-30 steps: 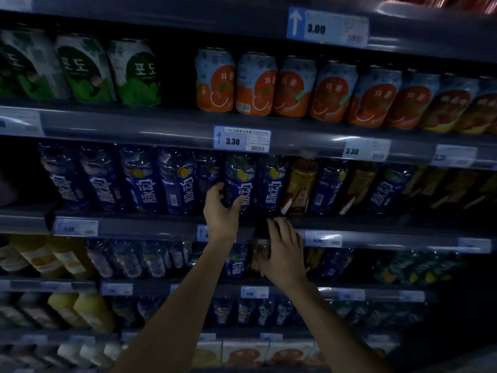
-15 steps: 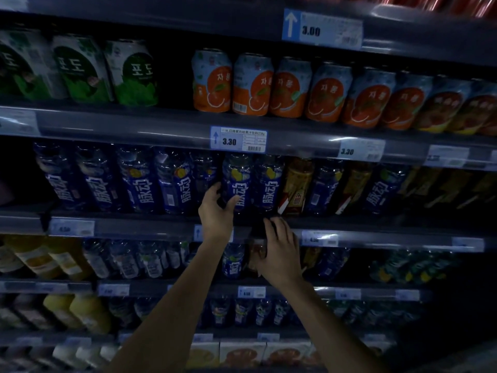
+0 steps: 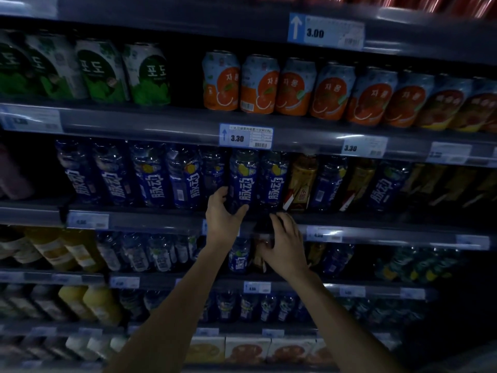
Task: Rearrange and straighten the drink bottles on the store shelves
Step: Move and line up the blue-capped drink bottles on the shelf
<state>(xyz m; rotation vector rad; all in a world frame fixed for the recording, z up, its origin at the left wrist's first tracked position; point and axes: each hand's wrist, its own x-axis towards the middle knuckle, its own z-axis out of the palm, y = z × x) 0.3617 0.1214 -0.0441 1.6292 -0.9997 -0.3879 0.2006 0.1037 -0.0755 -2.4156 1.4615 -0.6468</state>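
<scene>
Closing around the lower body of a blue bottle, the left hand is now gripping it with the thumb on its front label and the fingers wrapped round its left side; half a second ago that hand was only reaching up with the thumb spread, so contact is being made in this moment. That bottle is standing at the front edge of the middle shelf, just under the 3.30 price tag, touching its blue neighbour on the right, with a dark gap on its left where another bottle is sitting further back. The right hand is hanging just below the shelf edge, fingers curled over a dark bottle whose top is rising in front of the rail; it is hardly shifting between the frames, and in this dim light I cannot tell whether it is truly gripping or only resting there. My reading is that the straightening of this bottle is just beginning: the left hand is probably about to turn or slide it into line. A brown bottle is standing among the blue ones to the right, likely misplaced and waiting for sorting.
</scene>
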